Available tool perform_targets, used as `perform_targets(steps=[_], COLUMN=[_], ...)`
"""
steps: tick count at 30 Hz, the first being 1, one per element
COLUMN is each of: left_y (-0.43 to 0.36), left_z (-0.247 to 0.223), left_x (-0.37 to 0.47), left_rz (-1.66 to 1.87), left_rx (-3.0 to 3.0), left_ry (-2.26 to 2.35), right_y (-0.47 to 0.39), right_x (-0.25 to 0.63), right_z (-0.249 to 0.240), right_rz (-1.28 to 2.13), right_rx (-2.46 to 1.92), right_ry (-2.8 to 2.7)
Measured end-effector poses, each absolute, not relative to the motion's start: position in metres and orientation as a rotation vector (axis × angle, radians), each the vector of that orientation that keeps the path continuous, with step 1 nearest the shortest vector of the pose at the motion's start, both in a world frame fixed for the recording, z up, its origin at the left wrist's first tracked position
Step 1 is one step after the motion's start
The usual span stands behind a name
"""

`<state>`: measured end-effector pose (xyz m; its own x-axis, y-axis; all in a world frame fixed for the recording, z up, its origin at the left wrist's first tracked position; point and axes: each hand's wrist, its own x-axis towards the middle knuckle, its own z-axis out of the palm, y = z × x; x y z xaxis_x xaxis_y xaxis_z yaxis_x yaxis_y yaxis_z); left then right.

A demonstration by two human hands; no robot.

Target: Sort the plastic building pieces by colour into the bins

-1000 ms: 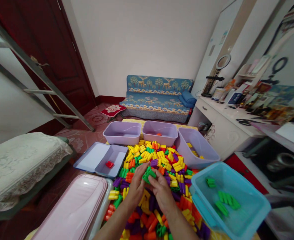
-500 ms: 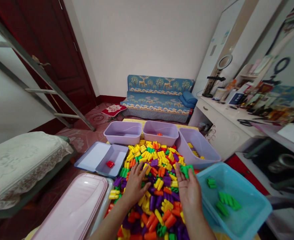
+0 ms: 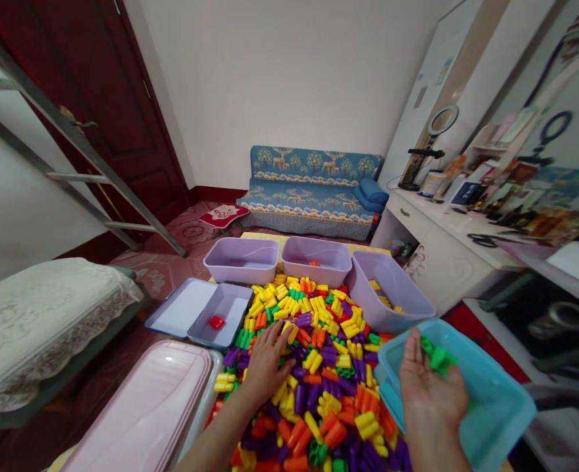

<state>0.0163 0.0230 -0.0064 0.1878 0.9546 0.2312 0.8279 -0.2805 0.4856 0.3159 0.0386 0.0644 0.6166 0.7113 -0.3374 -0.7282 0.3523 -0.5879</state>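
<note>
A large pile of yellow, orange, purple, green and red plastic pieces (image 3: 313, 380) covers the table's middle. My left hand (image 3: 268, 367) rests on the pile's left part, fingers spread, with no piece in its grasp. Over the turquoise bin (image 3: 496, 393) at the right is my right hand (image 3: 429, 383), palm up and fingers apart. Green pieces (image 3: 439, 357) lie beside its fingers and thumb, above the bin; whether they still touch the hand is unclear. The hand hides most of the green pieces lower in the bin.
Lilac bins (image 3: 242, 259) line the far table edge; the right one (image 3: 392, 292) has yellow pieces. A shallow box (image 3: 220, 314) with a red piece stands left, above a pink lid (image 3: 146, 406). Beyond are a blue sofa (image 3: 309, 196) and a white dresser (image 3: 431, 242).
My right hand has moved right from the pile to over the turquoise bin, taking green pieces along. Its fingers have opened out. My left hand has hardly moved.
</note>
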Motion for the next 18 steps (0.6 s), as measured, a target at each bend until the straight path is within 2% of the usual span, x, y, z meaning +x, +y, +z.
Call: perform_targets(steps=[6, 11, 14, 18], left_y=[0.022, 0.021, 0.021, 0.022], left_z=[-0.006, -0.005, -0.008, -0.012], left_x=[0.018, 0.018, 0.019, 0.021], left_rz=[0.705, 0.698, 0.694, 0.694], left_rx=[2.200, 2.185, 2.193, 2.197], left_ry=[1.721, 1.733, 1.749, 1.789], right_y=[0.036, 0.046, 0.063, 0.086], right_x=[0.292, 0.251, 0.230, 0.213], right_z=[0.068, 0.050, 0.034, 0.019], right_rz=[0.972, 1.073, 1.114, 0.764], right_rx=[-0.777, -0.910, -1.156, -1.412], right_ry=[-0.075, -0.287, -0.676, -1.428])
